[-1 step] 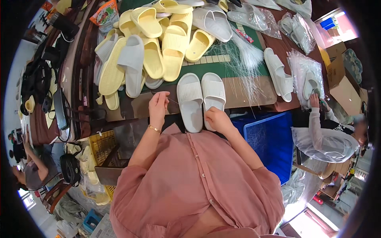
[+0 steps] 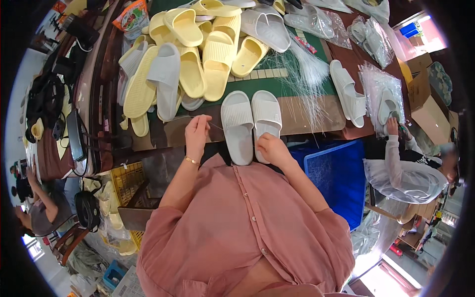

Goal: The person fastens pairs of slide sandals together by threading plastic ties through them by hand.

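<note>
A pair of grey slippers lies side by side at the table's near edge, the left slipper [image 2: 238, 143] and the right slipper [image 2: 267, 110], toes pointing away from me. My left hand [image 2: 198, 132], fingers pinched, is just left of the pair. A thin clear strand [image 2: 216, 125] runs from its fingertips toward the left slipper. My right hand [image 2: 271, 148] is closed over the heel part of the right slipper; what its fingers hold is hidden. Beyond the pair, a fan of clear plastic strands [image 2: 310, 74] spills over the table.
A heap of yellow slippers [image 2: 217, 64] with some grey ones covers the table's far left. Another grey slipper [image 2: 348, 94] lies at right, near bagged slippers [image 2: 373, 42]. A blue bin [image 2: 336, 178] stands below the edge; a co-worker's hand [image 2: 392, 126] touches a slipper further right.
</note>
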A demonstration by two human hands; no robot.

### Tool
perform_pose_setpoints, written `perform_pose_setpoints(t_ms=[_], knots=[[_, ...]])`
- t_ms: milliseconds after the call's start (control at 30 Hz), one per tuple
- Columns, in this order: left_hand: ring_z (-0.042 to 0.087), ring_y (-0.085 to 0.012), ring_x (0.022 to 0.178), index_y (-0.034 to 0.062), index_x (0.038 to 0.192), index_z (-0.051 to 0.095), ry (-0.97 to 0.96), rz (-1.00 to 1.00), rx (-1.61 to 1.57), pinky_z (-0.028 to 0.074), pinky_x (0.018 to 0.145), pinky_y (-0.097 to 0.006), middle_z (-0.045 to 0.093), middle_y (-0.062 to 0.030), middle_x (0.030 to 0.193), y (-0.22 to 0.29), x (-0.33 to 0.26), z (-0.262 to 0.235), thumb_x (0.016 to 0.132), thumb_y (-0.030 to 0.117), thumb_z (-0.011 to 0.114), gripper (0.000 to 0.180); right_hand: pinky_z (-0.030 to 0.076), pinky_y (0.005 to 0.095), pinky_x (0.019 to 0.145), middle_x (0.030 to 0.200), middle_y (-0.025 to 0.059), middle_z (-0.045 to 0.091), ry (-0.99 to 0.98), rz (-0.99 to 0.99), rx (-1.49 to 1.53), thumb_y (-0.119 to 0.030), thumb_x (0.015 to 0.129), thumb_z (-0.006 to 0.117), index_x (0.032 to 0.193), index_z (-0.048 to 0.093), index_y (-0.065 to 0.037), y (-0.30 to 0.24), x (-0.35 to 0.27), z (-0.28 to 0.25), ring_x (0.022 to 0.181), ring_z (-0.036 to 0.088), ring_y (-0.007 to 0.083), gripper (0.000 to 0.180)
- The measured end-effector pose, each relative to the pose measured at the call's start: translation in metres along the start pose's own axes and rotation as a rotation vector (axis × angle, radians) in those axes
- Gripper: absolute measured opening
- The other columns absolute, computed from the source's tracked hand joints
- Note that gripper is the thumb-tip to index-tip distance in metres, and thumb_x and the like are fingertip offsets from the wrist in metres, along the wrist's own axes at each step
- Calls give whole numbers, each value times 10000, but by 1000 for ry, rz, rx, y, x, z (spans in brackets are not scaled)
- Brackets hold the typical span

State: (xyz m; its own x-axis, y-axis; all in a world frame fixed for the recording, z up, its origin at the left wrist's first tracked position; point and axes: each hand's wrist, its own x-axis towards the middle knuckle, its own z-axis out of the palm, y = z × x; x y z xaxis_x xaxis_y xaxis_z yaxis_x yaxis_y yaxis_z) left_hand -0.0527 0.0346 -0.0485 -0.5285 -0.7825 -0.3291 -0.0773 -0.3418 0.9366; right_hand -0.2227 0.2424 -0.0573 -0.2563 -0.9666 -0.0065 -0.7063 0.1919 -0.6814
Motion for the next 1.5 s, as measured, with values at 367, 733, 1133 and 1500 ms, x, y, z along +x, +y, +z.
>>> perform_pose_setpoints(t_ms=[367,733,1133,1500], knots=[[540,-130,507,10,693,671,-683,-326,646,434,498,-275,598,-58,565,-36,-44,10,841,288,562,333,482,407,739,875,123,593,134,-35,-109,-63,738,627,784,597,-25,33,5,4,840,577,324,67],[547,-125,497,-14,676,655,-633,-417,587,447,499,-274,609,-67,575,-60,-30,27,842,293,549,365,489,394,803,995,135,606,272,-22,-113,-44,759,619,889,626,-43,29,14,4,945,579,324,131],[606,-154,621,-51,911,631,-135,-422,-22,519,553,-284,633,-100,772,-83,-1,61,899,207,564,266,506,374,704,938,143,606,474,-53,-110,-33,748,641,960,630,-50,21,-4,7,849,604,310,213],[609,-128,616,-59,963,650,-228,-244,448,517,564,-263,653,-82,782,-58,-15,43,887,233,575,310,486,383,656,836,94,586,354,18,-158,-71,733,654,932,628,-69,22,-7,23,781,587,285,201]])
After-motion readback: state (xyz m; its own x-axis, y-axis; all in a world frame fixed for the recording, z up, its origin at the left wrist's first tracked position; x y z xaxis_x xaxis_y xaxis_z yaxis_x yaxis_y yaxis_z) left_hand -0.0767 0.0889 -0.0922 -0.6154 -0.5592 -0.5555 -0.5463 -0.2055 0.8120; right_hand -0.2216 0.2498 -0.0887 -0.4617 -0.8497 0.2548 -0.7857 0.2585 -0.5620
